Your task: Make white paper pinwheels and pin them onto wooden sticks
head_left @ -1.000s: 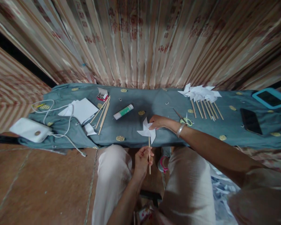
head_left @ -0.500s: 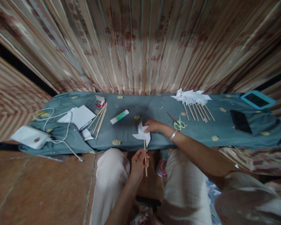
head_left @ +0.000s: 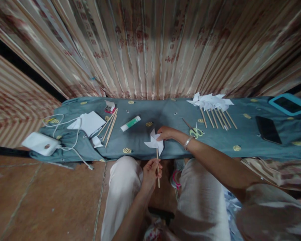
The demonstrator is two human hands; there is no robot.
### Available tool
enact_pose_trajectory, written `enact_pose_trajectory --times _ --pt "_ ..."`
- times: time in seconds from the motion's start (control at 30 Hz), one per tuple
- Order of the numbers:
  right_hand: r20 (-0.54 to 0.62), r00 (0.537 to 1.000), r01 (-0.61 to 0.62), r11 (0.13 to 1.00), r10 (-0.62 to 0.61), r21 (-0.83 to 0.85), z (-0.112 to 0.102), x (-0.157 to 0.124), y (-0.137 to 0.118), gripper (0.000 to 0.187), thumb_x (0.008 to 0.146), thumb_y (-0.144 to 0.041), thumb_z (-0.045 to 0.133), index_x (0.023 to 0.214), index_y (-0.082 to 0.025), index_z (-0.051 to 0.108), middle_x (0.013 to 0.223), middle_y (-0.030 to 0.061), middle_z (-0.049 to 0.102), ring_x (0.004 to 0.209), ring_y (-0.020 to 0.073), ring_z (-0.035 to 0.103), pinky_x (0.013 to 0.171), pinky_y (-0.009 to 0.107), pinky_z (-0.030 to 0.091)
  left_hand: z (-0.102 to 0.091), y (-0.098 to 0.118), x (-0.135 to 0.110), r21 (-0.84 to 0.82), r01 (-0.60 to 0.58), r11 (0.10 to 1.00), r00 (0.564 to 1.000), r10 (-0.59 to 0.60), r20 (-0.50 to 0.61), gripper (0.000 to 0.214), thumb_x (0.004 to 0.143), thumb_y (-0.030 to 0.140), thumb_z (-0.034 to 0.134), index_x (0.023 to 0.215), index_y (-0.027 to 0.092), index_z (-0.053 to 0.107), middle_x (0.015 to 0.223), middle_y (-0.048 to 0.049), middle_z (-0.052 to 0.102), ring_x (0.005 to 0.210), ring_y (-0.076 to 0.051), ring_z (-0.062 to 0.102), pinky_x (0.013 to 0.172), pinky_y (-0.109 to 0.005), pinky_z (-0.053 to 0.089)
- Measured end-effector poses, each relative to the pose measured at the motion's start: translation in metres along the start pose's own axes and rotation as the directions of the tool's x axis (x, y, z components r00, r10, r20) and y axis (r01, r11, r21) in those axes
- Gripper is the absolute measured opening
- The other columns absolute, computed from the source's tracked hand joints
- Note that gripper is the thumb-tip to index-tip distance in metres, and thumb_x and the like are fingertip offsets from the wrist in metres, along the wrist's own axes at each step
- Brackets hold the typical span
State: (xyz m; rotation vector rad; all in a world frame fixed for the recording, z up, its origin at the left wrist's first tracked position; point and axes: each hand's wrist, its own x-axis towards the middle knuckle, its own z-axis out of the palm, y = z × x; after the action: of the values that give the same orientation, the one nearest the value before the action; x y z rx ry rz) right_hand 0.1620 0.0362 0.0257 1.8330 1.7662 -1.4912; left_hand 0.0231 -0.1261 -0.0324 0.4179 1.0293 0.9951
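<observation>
Your left hand [head_left: 150, 172] is just off the near edge of the cloth-covered table [head_left: 165, 112], in front of its middle, with the thumb and fingers pinching a thin wooden stick [head_left: 159, 180] whose lower end pokes out below your grip. At the top of that stick sits a white paper pinwheel [head_left: 153, 144], over the near edge of the table around the middle of its length. Your right hand [head_left: 165, 133], a silver bangle [head_left: 188, 143] at its wrist, reaches in from the right and its fingertips touch the pinwheel's upper right side; you cannot tell whether they pinch the paper or only press on it. Beyond the pinwheel and to its left lies a glue stick [head_left: 130, 123], and right of your right hand a pair of green-handled scissors [head_left: 196, 132]. Toward the far edge, right of the middle, a row of pinwheels [head_left: 212, 101] overlap, their sticks pointing toward you. Left of the glue stick are loose sticks [head_left: 111, 129], a small open red box [head_left: 110, 107] near the far edge, and white paper sheets [head_left: 91, 121] toward the left end.
</observation>
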Motion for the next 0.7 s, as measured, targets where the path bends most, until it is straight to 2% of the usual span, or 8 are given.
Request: enact_pose_trajectory --times 0.1,0.4,0.47,0.53,0.6,0.7 --pt "0.0 1.0 -0.003 1.0 0.003 0.016 0.001 0.003 0.003 0.037 0.093 -0.037 0.062 0.124 -0.017 0.059 0.126 0.0085 0.062 0.107 0.0242 0.064 0.089 0.045 0.056 -0.001 -0.001 0.001 0.001 0.009 1.0 1.0 -0.009 0.0 0.055 0.057 0.057 0.084 0.081 0.014 0.061 0.058 0.005 0.055 0.036 -0.003 0.039 0.037 -0.018 0.022" --pt "-0.042 0.999 0.026 0.991 -0.021 0.13 0.003 0.004 0.006 0.037 0.093 -0.037 0.061 0.124 -0.017 0.06 0.126 0.008 0.062 0.106 0.0237 0.064 0.087 0.044 0.056 0.001 0.002 -0.002 -0.027 0.008 1.0 1.0 -0.009 -0.008 0.06 0.049 0.059 0.087 0.077 0.013 0.061 0.056 0.0049 0.056 0.035 -0.003 0.039 0.037 -0.018 0.021" --pt "-0.071 0.997 0.046 0.983 -0.034 0.179 0.003 0.003 0.007 0.03 0.091 -0.035 0.065 0.113 -0.014 0.064 0.113 0.0063 0.067 0.096 0.021 0.066 0.081 0.039 0.057 0.002 0.005 -0.004 -0.029 0.006 1.0 1.0 -0.006 -0.004 0.06 0.048 0.058 0.087 0.077 0.012 0.061 0.056 0.0045 0.056 0.036 -0.002 0.039 0.038 -0.018 0.02" --pt "-0.108 0.993 0.078 0.965 -0.053 0.25 0.003 0.001 0.008 0.02 0.082 -0.03 0.075 0.089 -0.012 0.07 0.088 0.0028 0.07 0.079 0.0166 0.066 0.069 0.029 0.055 0.003 0.008 -0.006 -0.032 -0.001 0.999 1.0 0.001 -0.004 0.06 0.048 0.057 0.087 0.077 0.012 0.062 0.056 0.0044 0.057 0.036 -0.002 0.039 0.038 -0.018 0.021" --pt "-0.143 0.987 0.118 0.933 -0.072 0.341 0.002 -0.002 0.009 0.019 0.07 -0.025 0.083 0.068 -0.013 0.068 0.064 -0.0007 0.066 0.065 0.0128 0.061 0.059 0.023 0.049 0.003 0.011 -0.007 -0.034 -0.009 0.999 1.0 0.009 -0.008 0.059 0.048 0.057 0.087 0.077 0.011 0.062 0.056 0.0047 0.056 0.037 -0.002 0.038 0.039 -0.018 0.02" --pt "-0.179 0.979 0.177 0.849 -0.099 0.497 0.0 -0.011 0.01 0.021 0.066 -0.029 0.086 0.065 -0.016 0.069 0.061 -0.0016 0.067 0.062 0.0109 0.061 0.058 0.02 0.048 0.005 0.016 -0.006 -0.038 -0.022 0.999 1.0 0.022 -0.015 0.059 0.048 0.056 0.088 0.077 0.012 0.063 0.055 0.0054 0.056 0.036 -0.002 0.038 0.038 -0.018 0.02"
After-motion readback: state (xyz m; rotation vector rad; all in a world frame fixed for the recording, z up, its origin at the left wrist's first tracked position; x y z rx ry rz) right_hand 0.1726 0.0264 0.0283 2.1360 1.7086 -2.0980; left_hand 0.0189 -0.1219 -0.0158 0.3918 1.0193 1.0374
